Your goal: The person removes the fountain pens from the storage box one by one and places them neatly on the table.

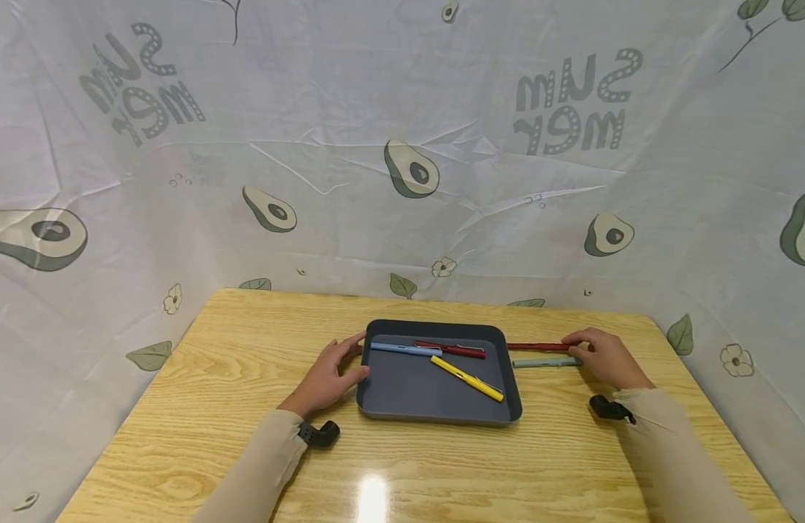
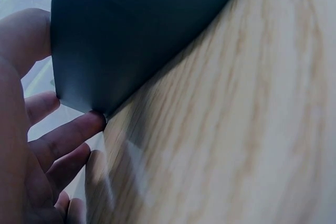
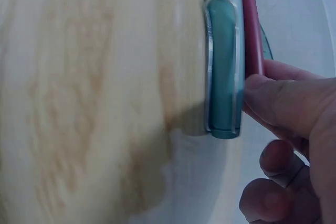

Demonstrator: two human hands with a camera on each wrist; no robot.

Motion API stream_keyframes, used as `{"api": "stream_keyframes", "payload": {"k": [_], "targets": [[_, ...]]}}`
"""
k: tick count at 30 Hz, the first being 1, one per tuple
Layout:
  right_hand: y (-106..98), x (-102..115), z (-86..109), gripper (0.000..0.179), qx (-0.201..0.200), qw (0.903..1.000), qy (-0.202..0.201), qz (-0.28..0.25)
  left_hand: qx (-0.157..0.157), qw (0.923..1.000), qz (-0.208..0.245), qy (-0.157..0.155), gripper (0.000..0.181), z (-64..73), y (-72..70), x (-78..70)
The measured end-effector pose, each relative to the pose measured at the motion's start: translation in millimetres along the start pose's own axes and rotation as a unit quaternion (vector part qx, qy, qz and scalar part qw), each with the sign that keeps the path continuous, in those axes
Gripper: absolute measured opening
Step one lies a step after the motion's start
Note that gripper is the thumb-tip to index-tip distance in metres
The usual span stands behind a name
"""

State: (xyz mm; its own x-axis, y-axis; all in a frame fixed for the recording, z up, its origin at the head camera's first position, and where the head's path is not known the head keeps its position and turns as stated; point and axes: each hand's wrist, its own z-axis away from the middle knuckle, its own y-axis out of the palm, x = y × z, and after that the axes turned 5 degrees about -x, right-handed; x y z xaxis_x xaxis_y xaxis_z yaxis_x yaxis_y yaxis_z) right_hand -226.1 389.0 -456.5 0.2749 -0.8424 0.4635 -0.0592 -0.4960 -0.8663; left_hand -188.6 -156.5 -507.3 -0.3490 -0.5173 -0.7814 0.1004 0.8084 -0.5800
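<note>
A dark grey tray [image 1: 402,396] lies on the table with a blue pen [image 1: 405,349], a dark red pen [image 1: 464,351] and a yellow pen [image 1: 468,378] inside. My left hand [image 1: 330,374] rests against the tray's left side, fingers spread. The left wrist view has its fingertips [image 2: 94,121] right at the wall of the tray [image 2: 131,30]. To the right of the tray, my right hand [image 1: 601,356] pinches the end of a second red pen [image 1: 536,346] between thumb and fingers. Beside that pen lies a light teal pen [image 3: 224,66] with a wire clip, close to the thumb.
The wooden table [image 1: 415,465] runs to a white curtain [image 1: 337,167] with avocado prints behind and at both sides. Black wrist devices sit on the left wrist [image 1: 320,434] and on the right wrist [image 1: 610,408].
</note>
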Motion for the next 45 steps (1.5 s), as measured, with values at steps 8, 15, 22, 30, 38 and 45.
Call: {"api": "stream_keyframes", "payload": {"k": [8, 15, 22, 30, 38, 45], "targets": [[2.4, -5.4, -0.2, 0.023, 0.0, 1.0, 0.002, -0.002, 0.002, 1.0, -0.008, -0.002, 0.072, 0.7, 0.7, -1.2], [-4.2, -2.1, -1.4, 0.026, -0.006, 0.9998, 0.015, -0.012, 0.001, 1.0, -0.003, 0.001, 0.072, 0.7, -0.5, -1.0], [-11.8, 17.2, 3.9, 0.031, -0.044, 0.9986, 0.006, -0.029, 0.005, 1.0, 0.001, -0.002, 0.071, 0.5, -0.8, -0.3], [-11.8, 44.8, 5.7, 0.037, -0.061, 0.9972, 0.002, -0.042, 0.003, 1.0, -0.004, 0.0, 0.071, -0.7, -1.0, -0.8], [-11.0, 72.0, 2.0, 0.031, -0.064, 0.9967, -0.014, -0.048, -0.001, 1.0, -0.005, 0.006, 0.07, -1.3, -1.3, -5.5], [-12.7, 95.4, -0.6, 0.031, -0.052, 0.9962, -0.036, -0.06, 0.003, 1.0, -0.005, -0.001, 0.071, -2.2, -2.2, -5.8]]}}
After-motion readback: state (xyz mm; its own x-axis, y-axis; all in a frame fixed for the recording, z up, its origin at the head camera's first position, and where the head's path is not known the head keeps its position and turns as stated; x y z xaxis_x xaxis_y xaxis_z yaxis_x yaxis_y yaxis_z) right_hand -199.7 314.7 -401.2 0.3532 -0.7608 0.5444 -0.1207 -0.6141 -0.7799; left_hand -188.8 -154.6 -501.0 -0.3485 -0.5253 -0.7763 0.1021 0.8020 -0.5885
